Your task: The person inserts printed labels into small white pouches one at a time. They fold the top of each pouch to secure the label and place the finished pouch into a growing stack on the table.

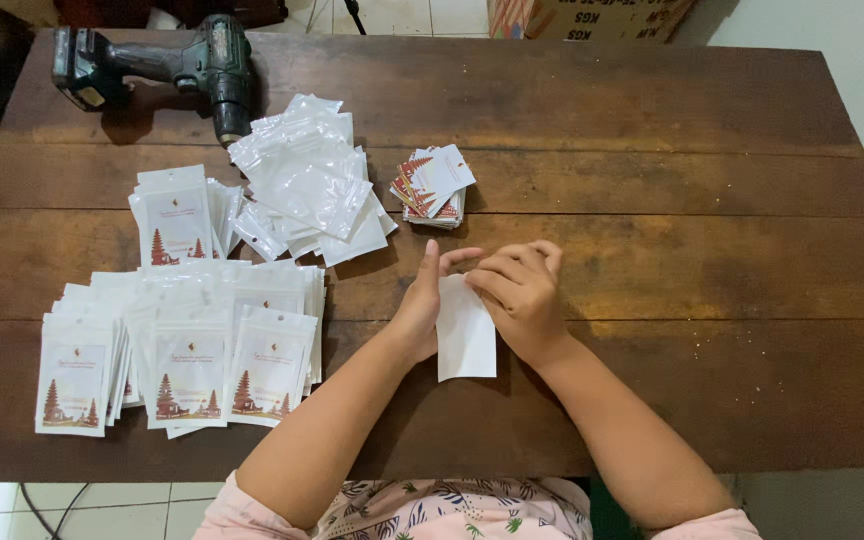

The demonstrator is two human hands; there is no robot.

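A small white pouch point(466, 340) lies flat on the dark wooden table point(712, 270) in front of me. My left hand point(422, 305) rests along its left edge, fingers pointing away from me. My right hand point(520, 290) is curled over the pouch's top end, fingertips pinching it. Both hands hold the same pouch. Just beyond my hands sits a little stack of white and red printed cards point(432, 186).
Left of my hands lie several rows of filled pouches with a red tower print point(187, 355), a second stack of them point(174, 215), and a heap of empty clear pouches point(307, 180). A cordless drill point(162, 70) lies at the far left. A cardboard box point(592, 18) stands behind the table.
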